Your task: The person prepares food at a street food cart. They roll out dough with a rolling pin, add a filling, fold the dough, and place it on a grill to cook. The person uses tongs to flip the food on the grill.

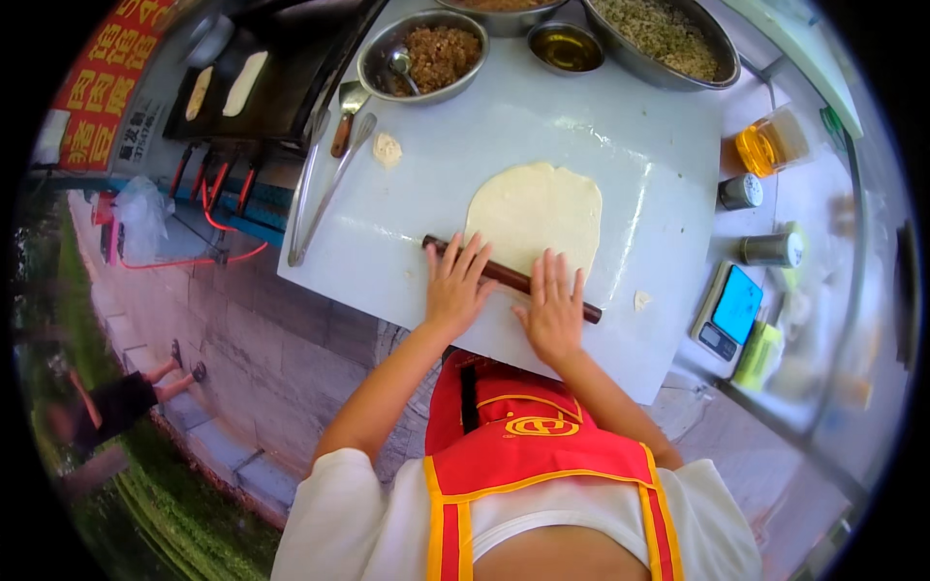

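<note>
A flattened sheet of pale dough (538, 207) lies on the white work surface in front of me. Across its near edge runs a dark wooden rolling pin (506, 275), slanting down to the right. My left hand (456, 285) rests flat on the pin towards its left end, fingers stretched out and spread. Towards the right end, my right hand (554, 311) lies on the pin the same way. Neither hand is wrapped around it. The hands hide parts of the pin and the dough's near edge. One small dough scrap (641, 300) sits right of the pin.
A dough lump (387, 149), tongs (330, 192) and a spatula (349, 116) lie left. Behind stand a bowl of filling (370, 69), an oil bowl (566, 49) and a large basin (716, 81). A griddle (290, 80) is far left; a scale (716, 341) is right.
</note>
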`<state>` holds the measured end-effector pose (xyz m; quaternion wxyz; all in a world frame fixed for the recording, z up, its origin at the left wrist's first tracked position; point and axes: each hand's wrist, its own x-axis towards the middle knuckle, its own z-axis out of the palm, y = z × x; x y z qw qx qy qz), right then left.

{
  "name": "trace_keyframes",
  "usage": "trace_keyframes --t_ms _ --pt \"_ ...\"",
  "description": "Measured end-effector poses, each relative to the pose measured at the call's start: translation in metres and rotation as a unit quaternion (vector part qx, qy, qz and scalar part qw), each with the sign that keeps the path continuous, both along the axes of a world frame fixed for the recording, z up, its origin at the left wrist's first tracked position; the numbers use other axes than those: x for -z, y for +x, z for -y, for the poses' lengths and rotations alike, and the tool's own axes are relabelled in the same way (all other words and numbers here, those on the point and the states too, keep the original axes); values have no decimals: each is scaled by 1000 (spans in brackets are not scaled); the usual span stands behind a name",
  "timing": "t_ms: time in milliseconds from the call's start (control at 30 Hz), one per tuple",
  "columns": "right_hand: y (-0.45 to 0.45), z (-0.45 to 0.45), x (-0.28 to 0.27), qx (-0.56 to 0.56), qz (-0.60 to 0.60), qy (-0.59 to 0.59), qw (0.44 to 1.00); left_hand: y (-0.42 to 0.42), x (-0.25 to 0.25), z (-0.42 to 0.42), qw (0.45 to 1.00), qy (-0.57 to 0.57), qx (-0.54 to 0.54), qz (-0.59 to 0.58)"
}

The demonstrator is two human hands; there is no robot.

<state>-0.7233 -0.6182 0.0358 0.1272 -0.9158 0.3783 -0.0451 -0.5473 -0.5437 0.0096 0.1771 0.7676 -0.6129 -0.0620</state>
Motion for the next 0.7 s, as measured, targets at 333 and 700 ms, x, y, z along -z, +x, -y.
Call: trace_keyframes --t_ms 333,700 --pt "4 141 -12 -185 55 -14 981 -61 -8 31 983 -1 -183 17" --pt "19 148 10 -131 -7 4 991 -71 -1 46 965 74 -249 -29"
